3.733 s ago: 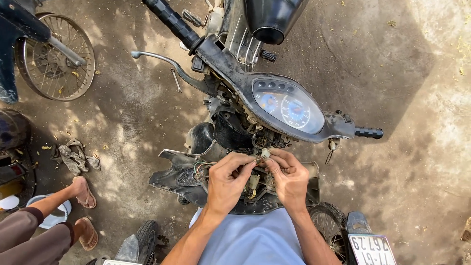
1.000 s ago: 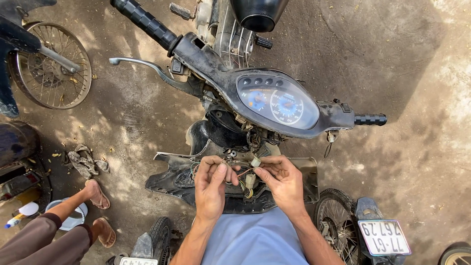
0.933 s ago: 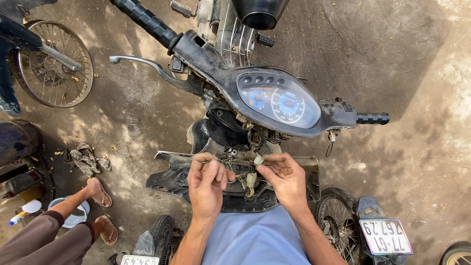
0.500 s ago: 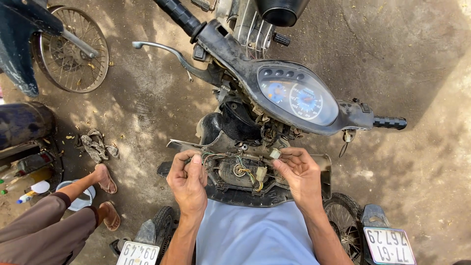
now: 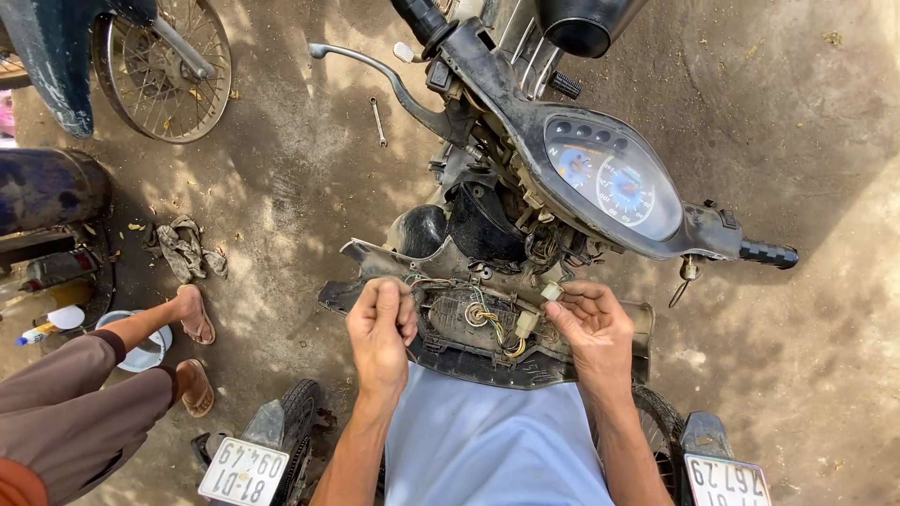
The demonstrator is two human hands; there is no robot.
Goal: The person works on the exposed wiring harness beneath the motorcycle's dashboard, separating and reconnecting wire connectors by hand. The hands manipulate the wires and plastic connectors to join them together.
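I look down on a stripped motorbike front: the instrument cluster (image 5: 614,183) sits on the handlebar, and below it lies an open black housing (image 5: 487,328) with coloured wires (image 5: 492,319). My left hand (image 5: 382,323) is closed in a fist at the housing's left end, touching thin wires there. My right hand (image 5: 591,323) pinches a small white connector (image 5: 551,291) at the housing's right side. A second pale connector (image 5: 525,323) hangs between my hands.
Another person's legs in sandals (image 5: 192,351) stand at the left by a white bowl (image 5: 141,351). A rag (image 5: 183,248) and a spanner (image 5: 377,120) lie on the dirt. A spoked wheel (image 5: 164,66) is top left; number plates (image 5: 244,471) sit near the bottom.
My hands have drawn apart: they met at the middle of the housing, now the left is at its left end and the right at its right. The view has shifted down.
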